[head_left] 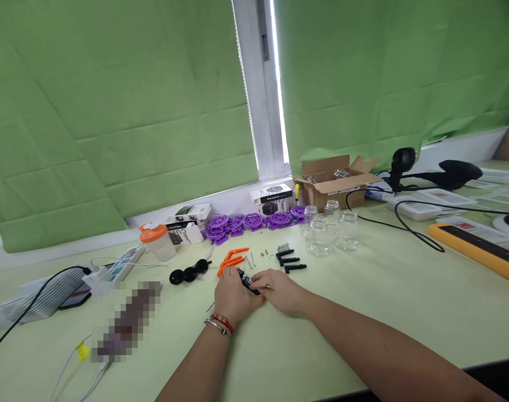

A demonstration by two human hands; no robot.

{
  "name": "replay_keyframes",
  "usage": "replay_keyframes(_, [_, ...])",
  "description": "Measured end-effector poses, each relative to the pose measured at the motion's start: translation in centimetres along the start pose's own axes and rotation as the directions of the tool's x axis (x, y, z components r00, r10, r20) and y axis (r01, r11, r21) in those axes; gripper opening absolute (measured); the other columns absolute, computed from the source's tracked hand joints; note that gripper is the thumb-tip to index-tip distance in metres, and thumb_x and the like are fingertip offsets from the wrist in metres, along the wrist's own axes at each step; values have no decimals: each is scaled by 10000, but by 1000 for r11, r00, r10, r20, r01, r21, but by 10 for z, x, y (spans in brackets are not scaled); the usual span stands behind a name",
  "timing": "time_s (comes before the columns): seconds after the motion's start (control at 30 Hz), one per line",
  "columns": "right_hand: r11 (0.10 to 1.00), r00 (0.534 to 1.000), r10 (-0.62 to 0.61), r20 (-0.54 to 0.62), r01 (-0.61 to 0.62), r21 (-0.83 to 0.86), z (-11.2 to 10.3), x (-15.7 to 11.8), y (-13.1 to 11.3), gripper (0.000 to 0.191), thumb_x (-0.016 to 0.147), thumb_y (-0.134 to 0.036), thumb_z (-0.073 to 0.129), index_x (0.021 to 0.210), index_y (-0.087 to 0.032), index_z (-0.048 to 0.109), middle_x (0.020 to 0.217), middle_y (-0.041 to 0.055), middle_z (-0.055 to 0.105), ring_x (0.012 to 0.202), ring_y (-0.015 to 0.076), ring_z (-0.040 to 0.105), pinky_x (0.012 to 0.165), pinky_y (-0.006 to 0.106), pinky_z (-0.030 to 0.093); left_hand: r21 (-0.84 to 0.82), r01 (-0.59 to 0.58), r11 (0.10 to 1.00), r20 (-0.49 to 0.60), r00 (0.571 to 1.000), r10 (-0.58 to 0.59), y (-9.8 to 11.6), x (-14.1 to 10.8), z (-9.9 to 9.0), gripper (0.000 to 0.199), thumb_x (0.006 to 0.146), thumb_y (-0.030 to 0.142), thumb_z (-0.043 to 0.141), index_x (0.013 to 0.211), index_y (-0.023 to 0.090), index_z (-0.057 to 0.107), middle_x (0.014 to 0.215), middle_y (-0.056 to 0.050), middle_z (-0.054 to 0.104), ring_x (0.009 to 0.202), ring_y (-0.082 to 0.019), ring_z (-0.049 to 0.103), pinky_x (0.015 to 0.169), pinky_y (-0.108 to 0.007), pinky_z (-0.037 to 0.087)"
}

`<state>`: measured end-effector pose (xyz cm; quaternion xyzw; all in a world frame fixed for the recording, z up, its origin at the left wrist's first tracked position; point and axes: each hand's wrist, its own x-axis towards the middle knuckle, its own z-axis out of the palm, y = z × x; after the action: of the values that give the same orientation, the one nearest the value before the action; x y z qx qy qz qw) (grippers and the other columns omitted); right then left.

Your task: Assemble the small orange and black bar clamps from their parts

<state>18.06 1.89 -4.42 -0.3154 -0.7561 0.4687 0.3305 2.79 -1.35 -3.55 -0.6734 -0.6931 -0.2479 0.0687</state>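
Observation:
Near the table's middle, my left hand [234,296] is closed round a small black part [245,279] with a metal piece on it. The fingertips of my right hand [279,288] pinch the right end of that same part, close beside my left hand. Just beyond my left hand lie orange handle-like pieces [231,260] and thin metal rods [253,259]. Several black handles [295,267] and a few springs [283,247] rest beyond my right hand. To the left sit round black pieces [190,274] in a row.
Purple wheel-like parts [253,221] and printed boxes [271,194] line the back. Glass jars [319,237] stand before a cardboard box [336,192]. An orange-lidded cup [158,243], a power strip [126,262] and cables are left; a yellow-and-black bar [480,248] is right.

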Motion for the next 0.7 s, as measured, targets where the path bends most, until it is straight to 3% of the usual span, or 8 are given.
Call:
replay_keyframes(0.17, [966,999,-31,-10,28,-259,-1,3,7,338,692,-81,462,891,-166,723,1060,87,638,956,230,574,839,320,407,-11,22,1000,22,1000,-22,1,1,-1,605,469,590,657,870,176,472,867,-112,543,839,-305,572,669,-412,469])
replay_keyframes(0.3, [921,993,46,-110,-85,-379,-5,2,9,357,712,-88,474,988,-138,694,1053,125,637,942,239,579,820,319,410,3,46,999,76,996,-46,1,1,-3,677,433,626,665,896,171,474,903,-118,544,862,-316,571,678,-414,468])
replay_keyframes(0.43, [840,988,81,-135,-140,-524,-14,0,1,381,721,-83,475,1054,-123,657,1032,139,635,938,240,578,788,308,410,42,63,997,152,986,-69,1,1,-8,742,417,662,657,937,163,479,970,-122,542,910,-305,555,723,-406,467])
replay_keyframes(0.63, [826,965,118,-235,-227,-516,-60,-2,-16,318,781,-146,451,1013,-184,665,964,70,675,857,181,596,722,251,416,77,90,993,209,972,-104,1,0,-12,826,414,694,640,1011,147,474,1025,-125,539,972,-298,529,778,-393,455])
replay_keyframes(0.7, [822,968,182,-172,-246,-513,-79,-9,-25,276,762,-179,486,964,-185,673,912,53,682,780,169,601,649,238,416,75,96,993,214,971,-110,1,0,-12,842,416,706,631,1021,143,472,1032,-127,539,972,-297,528,784,-394,452])
